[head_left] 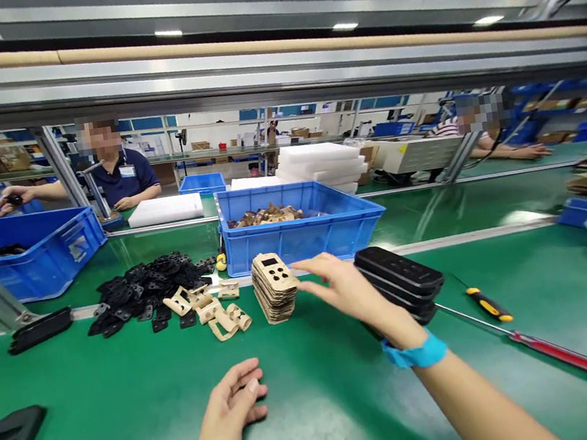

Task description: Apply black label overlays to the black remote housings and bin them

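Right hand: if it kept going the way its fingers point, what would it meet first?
Probably the stack of tan cardboard cutouts; the right hand points left at it, fingertips just short, though depth is uncertain.

A single head-worn view is given, aimed forward and slightly down across the green workbench point(320, 406), with nearby hands and distant workstations included.

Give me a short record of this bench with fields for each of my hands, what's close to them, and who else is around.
left hand: flat on green mat, open, holds nothing
right hand: open, reaching toward tan plate stack
beside right hand: black cover stack
tools: red screwdriver, yellow screwdriver
loose parts: black brackets
behind: blue bin
others: two people across the line
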The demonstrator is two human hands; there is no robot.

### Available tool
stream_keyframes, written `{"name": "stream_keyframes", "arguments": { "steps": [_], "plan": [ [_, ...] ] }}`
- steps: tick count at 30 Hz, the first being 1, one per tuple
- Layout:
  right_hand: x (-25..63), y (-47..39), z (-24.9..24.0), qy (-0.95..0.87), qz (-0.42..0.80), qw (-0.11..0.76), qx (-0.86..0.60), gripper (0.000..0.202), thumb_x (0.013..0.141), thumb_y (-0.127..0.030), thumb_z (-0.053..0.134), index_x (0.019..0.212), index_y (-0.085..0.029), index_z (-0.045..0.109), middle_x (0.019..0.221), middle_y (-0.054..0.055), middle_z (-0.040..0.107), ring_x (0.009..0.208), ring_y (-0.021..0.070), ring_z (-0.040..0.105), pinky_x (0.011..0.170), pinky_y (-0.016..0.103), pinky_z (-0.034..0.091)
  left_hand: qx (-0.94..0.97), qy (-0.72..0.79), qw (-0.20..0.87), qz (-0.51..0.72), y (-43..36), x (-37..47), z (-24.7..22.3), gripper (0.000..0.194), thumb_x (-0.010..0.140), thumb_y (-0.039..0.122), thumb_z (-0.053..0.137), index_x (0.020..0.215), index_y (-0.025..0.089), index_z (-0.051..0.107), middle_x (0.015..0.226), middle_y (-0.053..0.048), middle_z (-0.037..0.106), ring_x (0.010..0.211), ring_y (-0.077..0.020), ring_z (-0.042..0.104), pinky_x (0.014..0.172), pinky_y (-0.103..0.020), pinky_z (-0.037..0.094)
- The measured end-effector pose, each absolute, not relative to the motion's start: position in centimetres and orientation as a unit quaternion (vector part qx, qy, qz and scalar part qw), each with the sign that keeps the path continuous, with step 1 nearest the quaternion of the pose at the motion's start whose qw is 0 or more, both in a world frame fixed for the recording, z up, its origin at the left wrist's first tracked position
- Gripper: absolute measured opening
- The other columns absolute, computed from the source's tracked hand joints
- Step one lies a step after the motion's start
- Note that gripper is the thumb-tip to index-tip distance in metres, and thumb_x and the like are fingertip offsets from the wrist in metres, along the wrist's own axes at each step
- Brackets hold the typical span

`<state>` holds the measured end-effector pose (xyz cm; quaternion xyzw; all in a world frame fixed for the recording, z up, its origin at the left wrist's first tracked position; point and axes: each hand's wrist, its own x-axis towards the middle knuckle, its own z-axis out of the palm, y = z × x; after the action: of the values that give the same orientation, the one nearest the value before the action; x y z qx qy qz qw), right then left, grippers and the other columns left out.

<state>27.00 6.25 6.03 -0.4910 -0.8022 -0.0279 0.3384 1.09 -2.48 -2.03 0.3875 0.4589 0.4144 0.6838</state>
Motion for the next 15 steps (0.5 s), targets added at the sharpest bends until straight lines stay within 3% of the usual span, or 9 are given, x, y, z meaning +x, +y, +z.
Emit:
{"name": "stream_keyframes", "arguments": {
  "steps": [2,5,10,13,15],
  "plan": [
    [25.2,6.6,5.1,-0.832,-0.029,0.326,-0.449,0.033,0.080,-0.016,0.065,0.112,-0.024,0.065,0.102,0.002,0.071,0.086,0.0226,0.059,0.075,0.034,0.052,0.388,0.456,0.686,0.412,-2.3,0.8,-2.0,0.061,0.066,0.056,0.071,0.112,0.017,0.063,0.118,-0.014,0.060,0.101,-0.0240,0.058,0.081,-0.033,0.050],
    [24.5,6.5,4.7,-0.841,-0.047,0.341,-0.417,0.026,0.084,-0.015,0.061,0.107,-0.025,0.068,0.101,0.002,0.072,0.081,0.0235,0.057,0.070,0.037,0.052,0.389,0.448,0.694,0.409,-2.2,0.5,-1.9,0.060,0.067,0.057,0.071,0.112,0.018,0.063,0.117,-0.013,0.060,0.099,-0.0228,0.058,0.082,-0.033,0.050],
    [24.0,3.7,5.1,-0.786,-0.076,0.463,-0.404,0.024,0.091,-0.016,0.050,0.108,-0.022,0.066,0.094,0.005,0.072,0.076,0.0209,0.058,0.069,0.036,0.051,0.377,0.436,0.693,0.434,-2.0,0.5,-1.4,0.055,0.068,0.051,0.073,0.111,0.018,0.065,0.113,-0.013,0.062,0.095,-0.0211,0.059,0.079,-0.031,0.051],
    [22.2,1.4,3.9,-0.693,0.043,0.556,-0.457,0.017,0.089,-0.024,0.055,0.103,-0.022,0.066,0.085,0.004,0.070,0.073,0.0205,0.062,0.065,0.033,0.051,0.378,0.422,0.669,0.481,-1.8,0.5,-0.9,0.056,0.065,0.044,0.077,0.113,0.018,0.066,0.109,-0.011,0.064,0.085,-0.0174,0.060,0.072,-0.027,0.051],
    [21.0,0.3,2.6,-0.643,0.170,0.560,-0.494,0.018,0.087,-0.032,0.058,0.097,-0.021,0.067,0.080,0.004,0.070,0.070,0.0214,0.064,0.061,0.032,0.052,0.388,0.423,0.644,0.506,-1.6,0.3,-0.6,0.054,0.063,0.042,0.079,0.109,0.015,0.068,0.092,-0.009,0.069,0.070,-0.0135,0.060,0.063,-0.025,0.050]
  ]
}}
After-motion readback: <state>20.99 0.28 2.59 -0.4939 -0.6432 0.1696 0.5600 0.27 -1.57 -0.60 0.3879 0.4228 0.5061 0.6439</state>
